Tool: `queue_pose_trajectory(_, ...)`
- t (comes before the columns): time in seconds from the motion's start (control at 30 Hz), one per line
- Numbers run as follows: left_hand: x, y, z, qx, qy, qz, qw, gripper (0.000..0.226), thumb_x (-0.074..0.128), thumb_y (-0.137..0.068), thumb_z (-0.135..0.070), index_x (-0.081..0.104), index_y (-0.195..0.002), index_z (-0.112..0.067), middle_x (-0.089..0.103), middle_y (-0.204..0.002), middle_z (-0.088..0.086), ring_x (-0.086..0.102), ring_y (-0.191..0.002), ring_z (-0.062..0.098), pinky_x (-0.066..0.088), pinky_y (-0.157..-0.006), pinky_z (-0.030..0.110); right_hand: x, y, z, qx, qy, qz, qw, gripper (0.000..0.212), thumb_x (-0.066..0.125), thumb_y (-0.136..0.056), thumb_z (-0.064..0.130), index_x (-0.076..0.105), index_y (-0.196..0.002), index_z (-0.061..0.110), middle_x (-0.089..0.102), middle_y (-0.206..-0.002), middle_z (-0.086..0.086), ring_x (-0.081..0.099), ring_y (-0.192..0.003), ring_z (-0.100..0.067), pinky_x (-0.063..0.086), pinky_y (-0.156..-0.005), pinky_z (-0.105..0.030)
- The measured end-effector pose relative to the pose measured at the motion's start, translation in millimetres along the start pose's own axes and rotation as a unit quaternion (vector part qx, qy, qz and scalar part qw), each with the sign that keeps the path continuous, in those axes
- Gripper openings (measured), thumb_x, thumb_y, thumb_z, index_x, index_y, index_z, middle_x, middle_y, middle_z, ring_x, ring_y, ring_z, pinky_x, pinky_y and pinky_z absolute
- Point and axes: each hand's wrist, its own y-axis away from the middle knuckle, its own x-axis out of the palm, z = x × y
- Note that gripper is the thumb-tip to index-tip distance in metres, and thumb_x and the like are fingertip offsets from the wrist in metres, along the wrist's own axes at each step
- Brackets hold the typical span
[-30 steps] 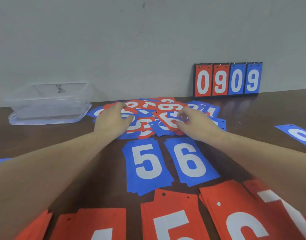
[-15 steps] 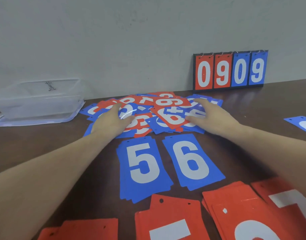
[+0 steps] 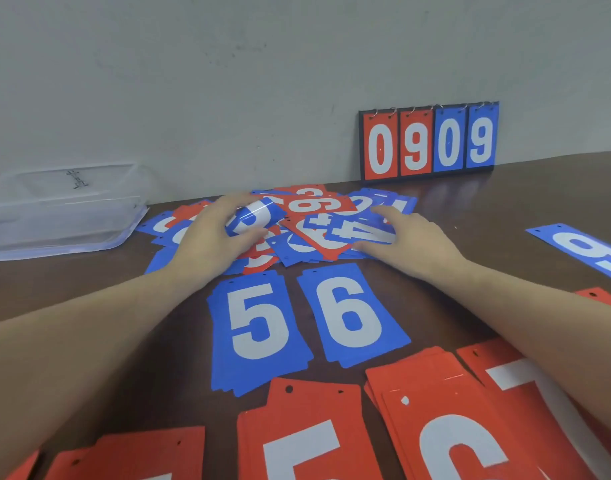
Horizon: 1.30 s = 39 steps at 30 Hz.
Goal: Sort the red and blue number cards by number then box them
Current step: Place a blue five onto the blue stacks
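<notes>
Nearest the camera, red stacks lie along the bottom edge of the brown table: a red 5 stack, a red 6 stack beside it and a red 7 stack partly under the right forearm; just beyond them sit a blue 5 stack and a blue 6 stack, side by side; a blue 9 card lies well apart at the right edge; farther on, both hands reach into the mixed pile of red and blue cards; the left hand curls finger and thumb round a bent blue card, while the right hand rests with spread, fairly straight fingers on the pile's right side; a clear plastic box stands far left by the wall, and a flip scoreboard reading 0909 stands against the wall behind the pile.
</notes>
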Motion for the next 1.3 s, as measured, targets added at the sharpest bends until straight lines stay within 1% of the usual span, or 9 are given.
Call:
queue_pose_trajectory(0.13,14.0,-2.9,-25.9,0.034,0.014,0.042,0.998,0.042,0.079,-0.084,-0.037,0.064,-0.124,-0.040,0.029,-0.159,-0.013,0.037,-0.140,0.006,0.038,-0.109,0.031,-3.3,0.5,1.6,0.009,0.006,0.030,0.999,0.083,0.054,-0.080,0.081,0.043,-0.149,0.035,0.053,-0.148,-0.002,0.050,-0.133,-0.025,0.042,-0.108,-0.043)
queue_pose_trajectory(0.27,28.2,-1.5,-52.5,0.024,0.056,0.083,0.995,0.049,0.082,-0.082,-0.031,0.060,-0.121,-0.052,0.007,-0.164,-0.016,0.027,-0.112,-0.037,0.035,-0.090,0.006,-3.1,4.0,0.8,-0.027,0.010,-0.005,1.000,0.072,0.055,-0.086,0.074,0.051,-0.143,0.030,0.062,-0.138,0.001,0.056,-0.125,-0.022,0.046,-0.101,-0.037)
queue_pose_trajectory(0.47,34.4,-1.9,-73.3,-0.011,0.056,0.104,0.993,0.055,0.079,-0.086,-0.027,0.056,-0.131,-0.050,-0.001,-0.166,-0.014,0.033,-0.141,0.006,0.044,-0.089,0.011,-7.7,14.4,6.3,-0.050,0.011,-0.075,0.996,0.050,0.056,-0.093,0.057,0.054,-0.135,0.030,0.071,-0.100,-0.002,0.063,-0.088,-0.022,0.039,-0.070,-0.029)
queue_pose_trajectory(0.57,32.2,1.9,-78.9,-0.021,0.045,0.093,0.994,0.053,0.079,-0.085,-0.025,0.057,-0.130,-0.040,0.028,-0.158,-0.008,0.042,-0.134,0.010,0.045,-0.096,0.019,-8.3,16.5,6.1,-0.049,-0.007,-0.089,0.995,0.040,0.059,-0.090,0.047,0.050,-0.126,0.030,0.067,-0.083,0.001,0.052,-0.062,-0.013,0.040,-0.060,-0.030)
queue_pose_trajectory(0.73,12.5,12.0,-97.4,-0.058,0.078,0.084,0.992,0.056,0.082,-0.080,-0.015,0.057,-0.127,-0.034,0.057,-0.114,-0.016,0.059,-0.093,0.000,0.045,-0.069,0.006,-11.0,17.1,5.3,-0.116,-0.055,-0.144,0.981,0.019,0.057,-0.094,0.016,0.061,-0.112,0.019,0.071,-0.108,-0.003,0.062,-0.102,-0.026,0.043,-0.081,-0.035)
queue_pose_trajectory(0.9,-19.1,30.0,-100.1,-0.094,0.124,0.094,0.983,0.070,0.085,-0.076,-0.012,0.054,-0.134,-0.035,0.059,-0.121,-0.015,0.061,-0.098,-0.003,0.054,-0.075,0.014,-28.6,28.7,23.5,-0.055,-0.129,-0.180,0.974,0.026,0.063,-0.093,0.006,0.075,-0.100,0.029,0.031,-0.163,-0.002,0.020,-0.151,-0.028,0.020,-0.121,-0.056)
queue_pose_trajectory(1.03,-44.1,51.0,-99.2,-0.097,0.163,0.100,0.977,0.072,0.079,-0.079,-0.005,0.051,-0.136,-0.038,0.058,-0.128,-0.015,0.064,-0.101,0.004,0.056,-0.090,0.027,-48.4,58.7,47.9,0.005,-0.270,-0.143,0.952,0.040,0.053,-0.095,-0.002,0.073,-0.099,0.032,0.008,-0.170,-0.002,0.022,-0.153,-0.024,0.052,-0.083,-0.022)
queue_pose_trajectory(1.17,-67.7,75.5,-93.7,-0.114,0.202,0.088,0.969,0.073,0.061,-0.085,0.007,0.051,-0.137,-0.043,0.055,-0.135,-0.021,0.061,-0.107,0.003,0.053,-0.099,0.044,-56.8,90.1,69.5,0.046,-0.388,-0.096,0.915,0.044,0.045,-0.098,-0.004,0.076,-0.106,0.026,0.026,-0.166,-0.004,0.046,-0.135,-0.012,0.042,-0.052,-0.007)
queue_pose_trajectory(1.3,-90.3,106.1,-93.2,-0.128,0.246,0.061,0.959,0.085,0.052,-0.081,0.014,0.054,-0.117,-0.063,0.057,-0.134,-0.018,0.062,-0.118,0.012,0.051,-0.099,0.055,-55.4,119.8,91.0,0.006,-0.421,-0.020,0.907,0.051,0.040,-0.093,-0.009,0.075,-0.090,0.027,0.070,-0.109,0.004,0.057,-0.057,0.003,0.038,-0.049,-0.009)
